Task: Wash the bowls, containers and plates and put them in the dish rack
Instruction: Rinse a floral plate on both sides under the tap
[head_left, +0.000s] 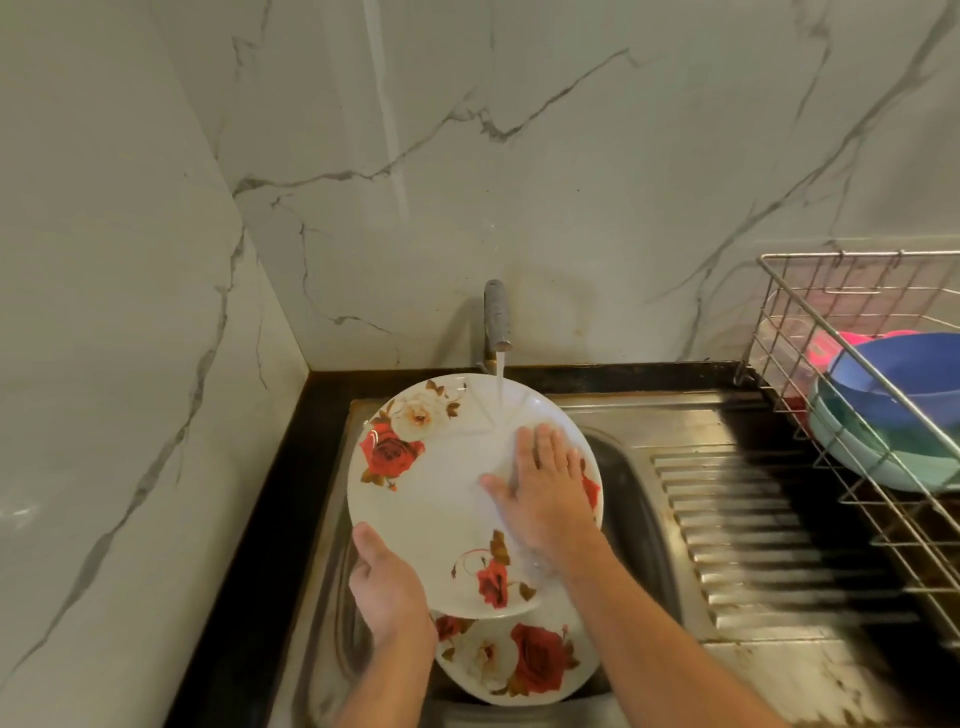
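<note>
A large white plate with red and cream roses (436, 483) is held tilted over the sink, under the stream from the tap (497, 317). My left hand (387, 587) grips its lower left rim. My right hand (545, 491) lies flat on the plate's wet face, fingers spread, holding nothing. A second rose plate (519, 660) lies below in the sink basin, partly hidden by the held plate. The wire dish rack (852, 415) stands at the right with a blue bowl (904, 374), a teal bowl (883, 457) and a pink item (826, 353) in it.
The steel sink (639, 499) has a ribbed drainboard (769, 530) between the basin and the rack. Marble walls close off the back and the left. A dark counter edge (260, 519) runs along the sink's left side.
</note>
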